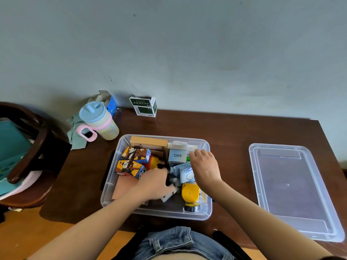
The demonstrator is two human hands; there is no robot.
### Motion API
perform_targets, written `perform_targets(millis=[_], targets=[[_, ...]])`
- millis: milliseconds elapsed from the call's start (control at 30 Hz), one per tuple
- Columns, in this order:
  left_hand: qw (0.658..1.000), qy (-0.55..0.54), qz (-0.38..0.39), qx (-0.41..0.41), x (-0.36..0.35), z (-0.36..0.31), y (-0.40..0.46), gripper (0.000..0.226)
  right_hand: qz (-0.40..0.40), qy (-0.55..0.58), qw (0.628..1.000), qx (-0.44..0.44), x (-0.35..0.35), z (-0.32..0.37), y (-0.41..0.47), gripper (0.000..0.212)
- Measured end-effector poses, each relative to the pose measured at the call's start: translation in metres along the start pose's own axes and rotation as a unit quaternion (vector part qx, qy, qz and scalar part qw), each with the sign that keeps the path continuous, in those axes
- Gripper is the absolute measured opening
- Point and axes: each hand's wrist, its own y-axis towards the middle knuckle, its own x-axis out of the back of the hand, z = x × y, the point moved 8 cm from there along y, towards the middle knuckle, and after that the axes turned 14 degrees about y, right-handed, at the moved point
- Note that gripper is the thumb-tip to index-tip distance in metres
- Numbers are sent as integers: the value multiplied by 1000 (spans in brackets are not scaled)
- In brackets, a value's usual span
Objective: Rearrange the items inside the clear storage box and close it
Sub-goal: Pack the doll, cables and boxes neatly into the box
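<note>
The clear storage box (110, 186) stands open on the dark wooden table, full of small items. Inside are panda-print cubes (134, 162), a tan cardboard box (148, 141), a blue Q88 box (177, 155), a white-and-blue packet (186, 174) and a yellow object (190, 192). My left hand (154, 184) reaches into the box's middle and grips a dark object (171, 180), mostly hidden by the fingers. My right hand (204, 166) is inside the right half, fingers curled down over something green beside the Q88 box. The clear lid (293, 188) lies flat on the table to the right.
A blue-and-pink sippy cup (98, 121) and a grey-green cloth (76, 132) sit at the back left. A green-and-white carton (144, 106) stands against the wall. A dark wooden chair (32, 147) is left of the table.
</note>
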Motion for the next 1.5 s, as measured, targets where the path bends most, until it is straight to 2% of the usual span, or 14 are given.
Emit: perform_targets(millis=[133, 233, 300, 400, 533, 600, 667, 733, 800, 833, 933, 1033, 1300, 1500], targets=[[988, -58, -65, 128, 11, 19, -2, 35, 17, -10, 999, -29, 5, 6, 7, 30], [980, -89, -97, 150, 7, 19, -7, 44, 74, -14, 997, 4, 1, 9, 1, 13], [978, -104, -113, 143, 3, 18, -11, 36, 137, -13, 990, 42, -7, 13, -9, 7], [973, -148, -117, 132, 2, 21, -14, 11, 244, -77, 963, 82, -28, 20, -27, 33], [978, -170, -75, 99, 3, 14, -11, 21, 315, -118, 940, 58, -58, 29, -32, 78], [978, -177, -84, 71, 10, 9, -12, 27, 327, -103, 938, 47, -65, 32, -30, 83], [971, -181, -150, 47, 33, 8, -19, 29, 341, -92, 935, 46, -68, 36, -29, 80], [948, -166, -268, 37, 70, 14, -31, 24, 353, -92, 929, 57, -69, 38, -28, 81], [921, -104, -371, 54, 102, 32, -35, 12, 357, -86, 927, 74, -70, 38, -28, 81], [921, -60, -378, 71, 113, 41, -30, 17, 360, -82, 926, 80, -71, 38, -29, 81], [962, 59, -241, 112, 108, 68, 4, 40, 382, -74, 917, 85, -74, 35, -32, 77], [973, 122, -163, 105, 95, 76, 26, 42, 403, -96, 906, 89, -77, 32, -35, 68], [971, 71, -226, 39, 97, 78, 27, 27, 328, -102, 930, 130, -72, 41, -30, 38], [965, 48, -256, 18, 108, 80, 16, 23, 207, 59, 969, 119, -46, 47, -16, 42]])
